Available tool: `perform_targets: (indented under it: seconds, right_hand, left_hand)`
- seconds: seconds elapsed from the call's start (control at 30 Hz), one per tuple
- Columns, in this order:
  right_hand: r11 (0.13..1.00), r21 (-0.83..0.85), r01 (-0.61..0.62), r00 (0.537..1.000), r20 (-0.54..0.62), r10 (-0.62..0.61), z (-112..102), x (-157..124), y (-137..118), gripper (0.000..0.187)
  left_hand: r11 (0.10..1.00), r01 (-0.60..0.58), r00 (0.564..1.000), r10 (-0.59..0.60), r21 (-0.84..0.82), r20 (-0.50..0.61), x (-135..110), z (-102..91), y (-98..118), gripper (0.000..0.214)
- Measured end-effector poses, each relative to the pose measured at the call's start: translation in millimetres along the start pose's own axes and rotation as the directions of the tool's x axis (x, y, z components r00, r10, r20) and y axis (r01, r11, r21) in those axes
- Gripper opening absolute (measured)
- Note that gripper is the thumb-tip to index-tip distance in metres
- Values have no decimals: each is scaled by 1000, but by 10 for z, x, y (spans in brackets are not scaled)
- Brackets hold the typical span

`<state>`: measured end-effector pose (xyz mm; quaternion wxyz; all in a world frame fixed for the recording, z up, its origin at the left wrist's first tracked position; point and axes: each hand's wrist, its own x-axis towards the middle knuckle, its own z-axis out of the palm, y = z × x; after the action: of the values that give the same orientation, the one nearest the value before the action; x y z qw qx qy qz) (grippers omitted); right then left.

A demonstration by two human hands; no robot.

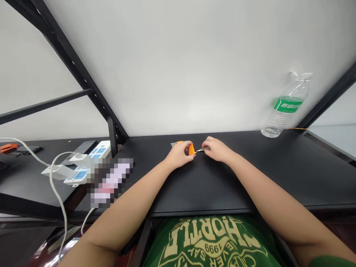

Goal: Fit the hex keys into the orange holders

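Observation:
Both hands rest on a black tabletop (211,178) close to the white wall. My left hand (179,155) is closed around a small orange tool holder (191,150), with thin metal rods sticking out to the left at its far side. My right hand (217,148) pinches a small silver metal piece (200,150) that points toward the orange holder. The two hands are almost touching.
A clear water bottle with a green label (286,107) stands at the back right against the wall. White power strips with blue sockets (83,167) and white cables lie at the left, beside a black shelf post (112,141). An orange tool (8,148) lies far left.

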<state>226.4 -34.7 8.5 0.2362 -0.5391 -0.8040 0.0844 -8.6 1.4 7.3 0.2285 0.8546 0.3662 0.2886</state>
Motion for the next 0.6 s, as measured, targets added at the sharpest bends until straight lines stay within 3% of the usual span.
perform_targets:
  seconds: [0.17, 0.33, 0.5, 0.6]
  right_hand:
    - [980, -197, -37, 989, 130, 64, 18, 6, 137, 12]
    - [971, -236, -28, 993, 105, 54, 7, 6, 62, 13]
    - [952, -303, -40, 983, 161, 92, 3, -8, -28, 10]
    - [965, -248, -87, 978, 163, 130, 7, -17, -64, 10]
  left_hand:
    - [999, 35, 999, -35, -26, 11, 1, 23, -55, 48]
    - [999, 9, 1000, -9, -48, 8, -4, 21, -38, 50]
    - [999, -7, 1000, 7, -45, 5, -3, 24, -47, 53]
    - [999, 7, 1000, -7, -44, 9, -1, 25, -64, 54]
